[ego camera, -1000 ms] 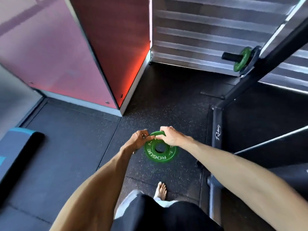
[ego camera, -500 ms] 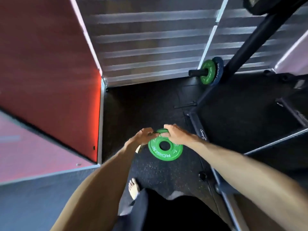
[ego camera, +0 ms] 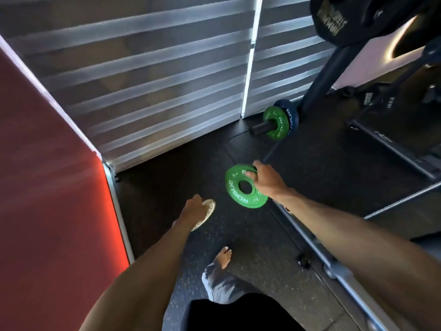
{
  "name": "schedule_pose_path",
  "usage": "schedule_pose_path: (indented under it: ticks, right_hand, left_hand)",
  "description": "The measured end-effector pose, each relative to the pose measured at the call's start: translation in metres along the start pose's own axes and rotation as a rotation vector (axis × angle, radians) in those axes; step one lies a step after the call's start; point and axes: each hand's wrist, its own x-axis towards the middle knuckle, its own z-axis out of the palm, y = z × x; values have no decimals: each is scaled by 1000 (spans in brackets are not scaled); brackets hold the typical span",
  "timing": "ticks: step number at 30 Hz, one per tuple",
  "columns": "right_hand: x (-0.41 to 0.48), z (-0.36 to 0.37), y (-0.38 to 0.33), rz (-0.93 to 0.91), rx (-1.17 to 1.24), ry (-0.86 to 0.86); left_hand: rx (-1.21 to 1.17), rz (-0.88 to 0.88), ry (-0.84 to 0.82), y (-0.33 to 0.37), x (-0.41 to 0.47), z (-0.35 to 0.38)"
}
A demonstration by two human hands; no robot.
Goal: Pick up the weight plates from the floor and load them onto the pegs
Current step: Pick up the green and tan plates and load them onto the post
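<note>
1. Green weight plate (ego camera: pixel 248 200): round, with a centre hole and white "ROGUE" lettering. It is held in the air above the floor (ego camera: pixel 167 187), face tilted toward the camera, between the person's body and the loaded peg.
2. Right hand (ego camera: pixel 267 182): grips the green weight plate at its upper right edge, fingers curled over the rim and the thumb (ego camera: pixel 249 174) on the lettered face.
3. Small pale plate (ego camera: pixel 208 210): a thin disc, off-white, seen nearly edge-on. It is held low above the floor, left of and nearer than the green weight plate, well apart from it.
4. Left hand (ego camera: pixel 192 210): closed around the small pale plate, covering most of it; the exact lie of the fingers cannot be told.
5. Peg (ego camera: pixel 260 129): a short black horizontal post at the foot of the rack upright (ego camera: pixel 319 87), its free end pointing left.
6. Second green plate (ego camera: pixel 278 113): threaded on the peg, upright, touching a dark blue plate (ego camera: pixel 290 110) that sits behind it against the upright.
7. Large black plate (ego camera: pixel 346 17): mounted high on the rack, cut off by the frame's top edge.
8. Rack base rail (ego camera: pixel 322 254): grey steel, lying on the floor under the right forearm.
9. Surroundings: striped blinds (ego camera: pixel 155 80) behind, a red panel (ego camera: pixel 47 187) at left, one bare foot (ego camera: pixel 224 256) on the speckled black floor.
</note>
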Motion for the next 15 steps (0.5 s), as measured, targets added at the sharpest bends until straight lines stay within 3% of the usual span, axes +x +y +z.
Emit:
schedule_pose_path:
  ticks: [10, 15]
  right_hand:
    - [136, -33, 6, 180, 162, 123]
    - [171, -33, 20, 218, 163, 149]
  left_hand:
    - [240, 295, -195, 61, 122, -55]
    - [261, 498, -201, 105, 166, -71]
